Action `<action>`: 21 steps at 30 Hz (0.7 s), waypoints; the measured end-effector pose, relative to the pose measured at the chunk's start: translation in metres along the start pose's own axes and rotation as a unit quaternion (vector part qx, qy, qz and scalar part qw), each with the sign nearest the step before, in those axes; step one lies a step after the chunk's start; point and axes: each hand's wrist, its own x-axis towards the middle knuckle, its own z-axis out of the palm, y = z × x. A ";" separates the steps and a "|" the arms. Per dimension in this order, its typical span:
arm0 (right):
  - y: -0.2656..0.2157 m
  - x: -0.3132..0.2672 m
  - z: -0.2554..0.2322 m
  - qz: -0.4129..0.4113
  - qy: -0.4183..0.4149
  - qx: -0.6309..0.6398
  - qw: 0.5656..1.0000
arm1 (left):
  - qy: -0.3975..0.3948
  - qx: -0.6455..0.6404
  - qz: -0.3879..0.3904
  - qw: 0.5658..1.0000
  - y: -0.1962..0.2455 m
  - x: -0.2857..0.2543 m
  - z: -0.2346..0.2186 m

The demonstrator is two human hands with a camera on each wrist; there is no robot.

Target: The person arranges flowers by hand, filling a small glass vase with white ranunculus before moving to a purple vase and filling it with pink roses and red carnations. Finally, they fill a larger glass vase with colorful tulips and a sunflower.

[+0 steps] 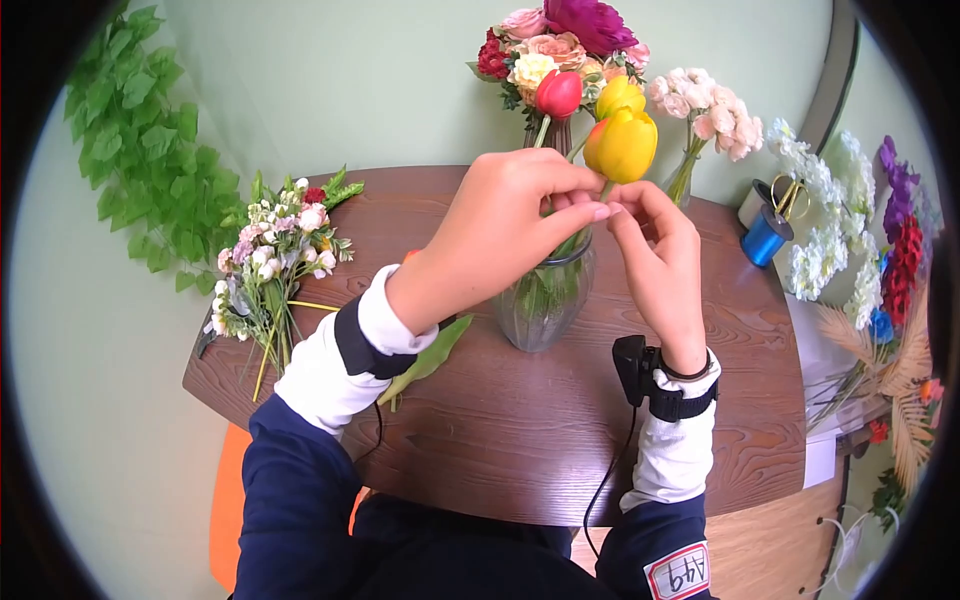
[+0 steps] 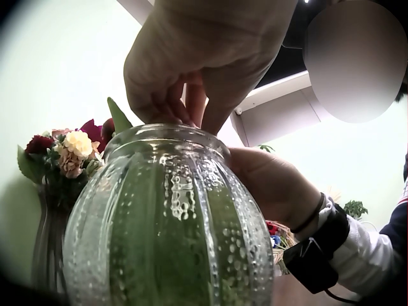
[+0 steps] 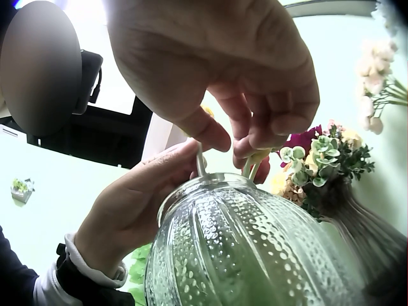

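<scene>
A yellow tulip [image 1: 622, 145] stands over the mouth of a ribbed clear glass vase [image 1: 530, 315]. My left hand [image 1: 510, 205] pinches its stem between thumb and fingers, just above the rim. From the other side, my right hand [image 1: 660, 255] has its curled fingers and thumb at the same stem, fingertips meeting those of the left. Behind them, a second yellow tulip [image 1: 620, 95] and a red tulip [image 1: 558, 95] rise out of the vase. In the right wrist view, pale stems [image 3: 201, 159] show at the rim. Green leaves and droplets show through the glass [image 2: 159, 223].
A loose green leaf [image 1: 430, 360] lies by my left wrist. Mixed flowers [image 1: 275, 250] lie at the table's left. Behind stand a rose bouquet [image 1: 560, 50] and pink flowers [image 1: 710, 105]. A blue ribbon spool [image 1: 767, 238] sits at the right, with more flowers [image 1: 900, 250] beyond.
</scene>
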 end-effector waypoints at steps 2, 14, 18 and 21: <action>0.003 0.001 0.000 -0.015 0.039 0.026 0.999 | 0.005 -0.003 -0.020 1.000 0.000 0.005 0.003; -0.001 0.001 0.003 -0.012 0.024 0.029 0.999 | 0.010 0.032 0.001 0.999 -0.011 0.003 -0.001; 0.001 0.000 0.004 -0.035 0.010 -0.006 0.999 | 0.033 0.016 0.017 0.999 -0.009 -0.010 -0.012; -0.001 0.001 0.004 -0.034 0.014 -0.016 0.999 | 0.093 -0.017 0.024 0.995 -0.015 -0.019 -0.026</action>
